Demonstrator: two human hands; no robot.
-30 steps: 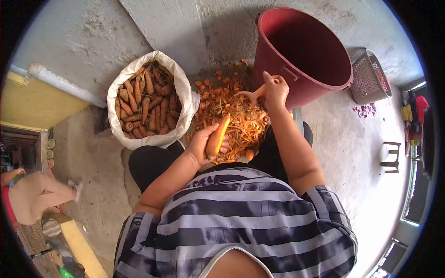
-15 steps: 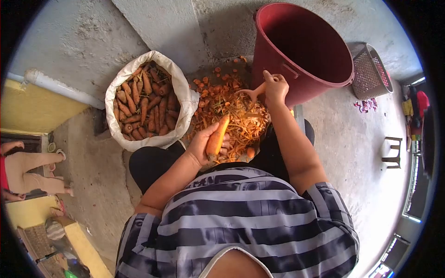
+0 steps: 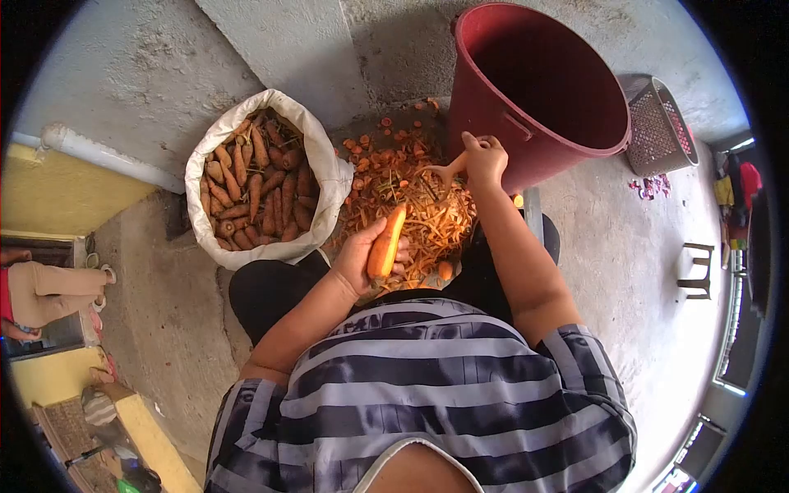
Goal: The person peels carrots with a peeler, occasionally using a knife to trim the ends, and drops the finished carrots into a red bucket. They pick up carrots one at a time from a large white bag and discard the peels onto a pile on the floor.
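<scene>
My left hand [image 3: 359, 257] is closed around a carrot [image 3: 385, 244], its thick end toward me and its surface bright orange and mostly peeled. A Y-shaped orange peeler [image 3: 446, 171] sits in my right hand [image 3: 486, 159], its head pointing left, apart from the carrot. Beneath both hands lies a heap of carrot peelings [image 3: 436, 226] mixed with cut-off carrot ends [image 3: 403, 144]. To the left, an open white sack [image 3: 327, 197] with a rolled rim holds many unpeeled carrots [image 3: 261, 185].
A tall dark-red bin [image 3: 526, 135] stands just beyond my right hand. Farther right are a perforated basket [image 3: 657, 135] and a small stool [image 3: 699, 271] on the concrete floor [image 3: 625, 238]. At the far left, another person [image 3: 57, 287] stands by a doorway.
My right hand with the peeler has shifted slightly left and up. The carrot has turned a little in my left hand. The person at far left has moved.
</scene>
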